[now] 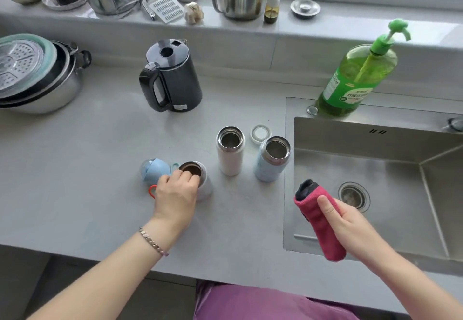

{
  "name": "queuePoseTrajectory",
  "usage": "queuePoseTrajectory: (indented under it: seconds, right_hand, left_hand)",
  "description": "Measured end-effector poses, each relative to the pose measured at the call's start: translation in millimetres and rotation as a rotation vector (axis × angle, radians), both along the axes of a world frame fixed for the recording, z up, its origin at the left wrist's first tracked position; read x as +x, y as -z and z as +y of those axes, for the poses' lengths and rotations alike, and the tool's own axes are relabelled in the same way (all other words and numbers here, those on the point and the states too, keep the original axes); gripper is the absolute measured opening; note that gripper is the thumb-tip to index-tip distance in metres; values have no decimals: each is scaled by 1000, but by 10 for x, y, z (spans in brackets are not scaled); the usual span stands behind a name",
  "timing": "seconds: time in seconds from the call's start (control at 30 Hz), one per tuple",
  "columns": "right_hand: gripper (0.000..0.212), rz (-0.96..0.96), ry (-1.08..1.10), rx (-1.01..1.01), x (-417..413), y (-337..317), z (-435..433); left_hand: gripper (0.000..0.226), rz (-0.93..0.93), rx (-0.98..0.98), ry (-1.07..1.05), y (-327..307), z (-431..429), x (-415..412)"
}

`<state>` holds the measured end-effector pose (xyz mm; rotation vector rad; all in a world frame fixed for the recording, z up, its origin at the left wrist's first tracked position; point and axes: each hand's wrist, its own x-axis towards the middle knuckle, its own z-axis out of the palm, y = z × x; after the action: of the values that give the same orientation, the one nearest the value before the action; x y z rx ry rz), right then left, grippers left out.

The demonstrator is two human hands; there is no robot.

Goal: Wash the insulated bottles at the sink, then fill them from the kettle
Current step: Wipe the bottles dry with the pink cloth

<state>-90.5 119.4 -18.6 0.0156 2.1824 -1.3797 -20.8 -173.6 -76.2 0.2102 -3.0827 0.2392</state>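
**Three open bottles on the counter, cloth over the sink**

Nearest, the left hand [175, 192] curls its fingers on the rim of the left bottle [205, 185], hiding much of its side. At its 3 o'clock the right hand [350, 222] grips a rolled red cloth [317, 222] above the sink [388, 169], which the frame's edge cuts off. The mid bottle [230, 155] and blue bottle [270, 167] stand open at the left hand's 2 o'clock. The kettle [175, 79] stands farther off, at 12. The label on the soap [355, 76], at the frame's 2 o'clock, is too small to read.

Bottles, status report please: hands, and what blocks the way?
Left hand grips leftmost bottle near rim. Right hand holds red cloth over sink. Middle bottle, blue bottle stand between, open.
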Motion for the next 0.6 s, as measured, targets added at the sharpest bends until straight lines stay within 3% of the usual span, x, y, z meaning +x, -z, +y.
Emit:
queuePoseTrajectory:
  seconds: [0.07, 0.23, 0.43, 0.57, 0.6]
  right_hand:
    - [26, 4, 6, 3, -4, 27, 116]
    - [27, 12, -9, -1, -12, 42, 306]
    - [29, 25, -89, -5, -92, 35, 385]
    - [28, 39, -107, -30, -160, -4, 446]
    - [28, 40, -100, -40, -180, -15, 467]
  left_hand:
    - [20, 31, -15, -23, -1, -34, -4]
    - [42, -11, 15, -156, -52, -107, -19]
    - [43, -89, 123, -184, -86, 5, -55]
    - [6, -66, 315, -432, -242, 124, -73]
    - [6, -48, 374, -474, -243, 165, -51]
